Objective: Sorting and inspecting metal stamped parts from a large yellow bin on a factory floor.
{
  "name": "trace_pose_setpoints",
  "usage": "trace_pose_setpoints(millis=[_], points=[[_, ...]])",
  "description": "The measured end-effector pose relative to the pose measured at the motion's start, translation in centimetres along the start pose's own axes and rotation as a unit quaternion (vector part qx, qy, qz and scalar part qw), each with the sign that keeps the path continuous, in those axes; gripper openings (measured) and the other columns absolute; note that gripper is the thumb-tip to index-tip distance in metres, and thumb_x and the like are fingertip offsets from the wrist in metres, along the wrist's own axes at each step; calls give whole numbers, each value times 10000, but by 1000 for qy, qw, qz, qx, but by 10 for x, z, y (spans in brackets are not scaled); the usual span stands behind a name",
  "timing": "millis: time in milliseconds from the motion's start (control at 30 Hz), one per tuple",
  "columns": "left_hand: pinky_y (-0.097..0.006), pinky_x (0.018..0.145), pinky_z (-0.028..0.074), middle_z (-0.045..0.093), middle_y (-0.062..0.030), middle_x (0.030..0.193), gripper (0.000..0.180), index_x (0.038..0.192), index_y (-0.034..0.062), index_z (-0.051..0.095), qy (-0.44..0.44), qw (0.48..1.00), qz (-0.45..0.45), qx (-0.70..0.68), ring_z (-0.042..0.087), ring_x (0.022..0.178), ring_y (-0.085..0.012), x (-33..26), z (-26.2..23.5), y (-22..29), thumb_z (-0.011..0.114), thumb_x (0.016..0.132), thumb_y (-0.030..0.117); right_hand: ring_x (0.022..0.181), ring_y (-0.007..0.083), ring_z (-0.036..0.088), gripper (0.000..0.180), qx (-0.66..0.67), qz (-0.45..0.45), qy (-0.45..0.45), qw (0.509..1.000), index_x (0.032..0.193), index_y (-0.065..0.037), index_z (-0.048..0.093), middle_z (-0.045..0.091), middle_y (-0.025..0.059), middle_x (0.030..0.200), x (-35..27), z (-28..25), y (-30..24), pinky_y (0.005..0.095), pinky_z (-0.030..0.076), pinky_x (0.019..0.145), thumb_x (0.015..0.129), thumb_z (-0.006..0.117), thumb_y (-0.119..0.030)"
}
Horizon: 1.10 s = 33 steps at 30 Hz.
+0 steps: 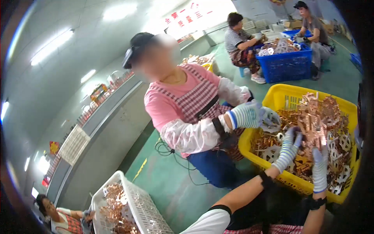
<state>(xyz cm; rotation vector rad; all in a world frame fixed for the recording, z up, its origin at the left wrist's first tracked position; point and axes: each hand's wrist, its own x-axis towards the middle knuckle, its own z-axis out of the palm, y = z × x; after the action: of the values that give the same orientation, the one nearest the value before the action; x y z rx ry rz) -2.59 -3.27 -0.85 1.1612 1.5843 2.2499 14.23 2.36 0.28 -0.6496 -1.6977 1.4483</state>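
Both my hands wear striped gloves and reach into a yellow plastic basket [286, 176] heaped with stamped metal pieces. Between them rises a cluster of copper-coloured metal parts [314, 130]. My left hand [289, 149] is bent round the left side of this cluster, its fingertips partly lost among the pieces. My right hand [320, 167] grips the cluster's lower right side, fingers pointing up. Silvery round pieces with cut-outs [345, 142] lie loose by my right hand. Across the basket, a co-worker's gloved hand [246, 115] holds a silvery round piece [270, 119].
The co-worker in a checked apron [196, 95] sits close at the basket's left. A white crate [146, 206] of copper-coloured parts stands lower left, another person beside it. Two people work at a blue bin [286, 66] behind. Black cables [187, 163] trail on the green floor.
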Motion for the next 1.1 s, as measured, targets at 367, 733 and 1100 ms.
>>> trace_pose_setpoints(millis=[367, 733, 1100], points=[[-355, 829, 432, 582, -58, 1025, 338, 1125, 65, 578, -174, 943, -283, -5, 510, 924, -185, -2, -18, 13, 489, 938, 332, 1133, 301, 481, 615, -290, -51, 74, 953, 1286, 28, 437, 504, 207, 1229, -12, 15, -27, 411, 384, 972, 804, 682, -263], [-241, 463, 358, 494, 29, 552, 294, 734, 96, 573, -106, 934, -333, -71, 411, 483, -56, 1, -25, 60, 637, 863, 353, 928, 195, 620, 291, -34, -78, 73, 994, 1151, -10, 560, 631, 109, 1075, -7, 24, -47, 299, 509, 768, 863, 590, -45], [-242, 531, 434, 546, -12, 817, 304, 1010, 93, 562, -192, 929, -307, -79, 526, 599, -118, -6, -23, 63, 558, 902, 377, 1017, 207, 589, 449, -107, -132, 59, 984, 1282, -66, 503, 602, 155, 1163, -4, -12, -42, 342, 491, 836, 842, 575, -124]])
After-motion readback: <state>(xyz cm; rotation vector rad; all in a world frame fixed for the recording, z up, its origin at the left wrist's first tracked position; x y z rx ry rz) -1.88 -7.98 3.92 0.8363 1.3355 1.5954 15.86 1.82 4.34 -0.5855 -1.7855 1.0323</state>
